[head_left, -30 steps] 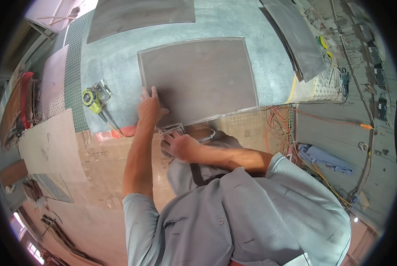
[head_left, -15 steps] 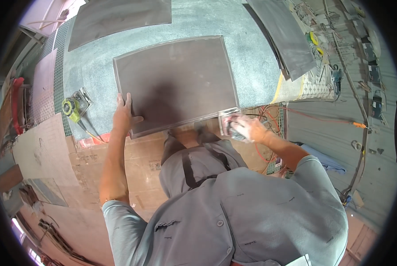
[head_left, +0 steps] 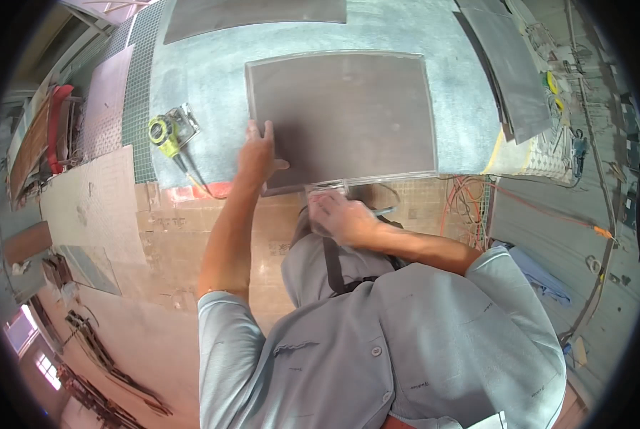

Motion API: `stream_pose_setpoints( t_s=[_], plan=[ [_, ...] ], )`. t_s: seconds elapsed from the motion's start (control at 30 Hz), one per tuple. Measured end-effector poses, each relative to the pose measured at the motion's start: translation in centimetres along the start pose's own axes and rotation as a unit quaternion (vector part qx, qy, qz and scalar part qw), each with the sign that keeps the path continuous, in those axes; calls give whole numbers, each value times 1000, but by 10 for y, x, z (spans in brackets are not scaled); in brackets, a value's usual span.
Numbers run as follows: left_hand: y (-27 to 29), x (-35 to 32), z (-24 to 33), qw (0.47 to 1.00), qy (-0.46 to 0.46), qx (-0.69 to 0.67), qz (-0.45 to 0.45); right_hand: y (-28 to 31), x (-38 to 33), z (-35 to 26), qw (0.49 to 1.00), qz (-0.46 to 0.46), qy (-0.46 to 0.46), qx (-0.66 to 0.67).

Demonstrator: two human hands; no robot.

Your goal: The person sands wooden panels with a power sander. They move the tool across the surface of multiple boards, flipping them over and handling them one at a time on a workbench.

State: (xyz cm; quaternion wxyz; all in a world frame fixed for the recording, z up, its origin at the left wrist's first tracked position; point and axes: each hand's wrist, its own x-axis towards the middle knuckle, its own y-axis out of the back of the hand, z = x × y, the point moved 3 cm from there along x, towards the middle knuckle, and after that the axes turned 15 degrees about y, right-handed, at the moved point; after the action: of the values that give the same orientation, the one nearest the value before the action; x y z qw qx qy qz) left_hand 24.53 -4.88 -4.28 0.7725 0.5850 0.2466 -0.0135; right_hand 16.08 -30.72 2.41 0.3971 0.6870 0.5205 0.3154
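Note:
A large dark grey tile [head_left: 348, 107] lies flat on a bed of grey-green mortar [head_left: 205, 79]. My left hand [head_left: 259, 154] rests on the tile's near left corner, fingers spread, thumb on its face. My right hand [head_left: 338, 214] is at the tile's near edge, just right of the left hand. It is closed around a small pale tool [head_left: 327, 189] that touches the edge; what kind of tool it is I cannot tell. My grey shirt fills the lower part of the view.
A yellow-green power tool [head_left: 166, 132] lies on the mortar left of the tile. More grey tiles lie at the top [head_left: 255, 11] and right [head_left: 506, 64]. Orange cables [head_left: 470, 200] run at the right, cardboard sheets [head_left: 177, 236] cover the near floor, and a blue cloth [head_left: 541, 275] lies by my right arm.
My right hand has moved left along the tile's near edge, from its right corner to near the left hand. The left hand has stayed on the near left corner.

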Motion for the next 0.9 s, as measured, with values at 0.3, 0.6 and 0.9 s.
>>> stream_pose_setpoints(
  t_s=[0.3, 0.6, 0.9],
  plan=[
    [2, 0, -5, 999, 21, 18, -21, -47, 93, -44, 999, 8, 13, -48],
    [8, -1, 7, 999, 25, 21, -31, -41, 91, -42, 999, 4, 4, -53],
    [-3, -3, -8, 999, 34, 33, -26, 18, -77, 32, 998, 35, -21, -50]
  ],
)
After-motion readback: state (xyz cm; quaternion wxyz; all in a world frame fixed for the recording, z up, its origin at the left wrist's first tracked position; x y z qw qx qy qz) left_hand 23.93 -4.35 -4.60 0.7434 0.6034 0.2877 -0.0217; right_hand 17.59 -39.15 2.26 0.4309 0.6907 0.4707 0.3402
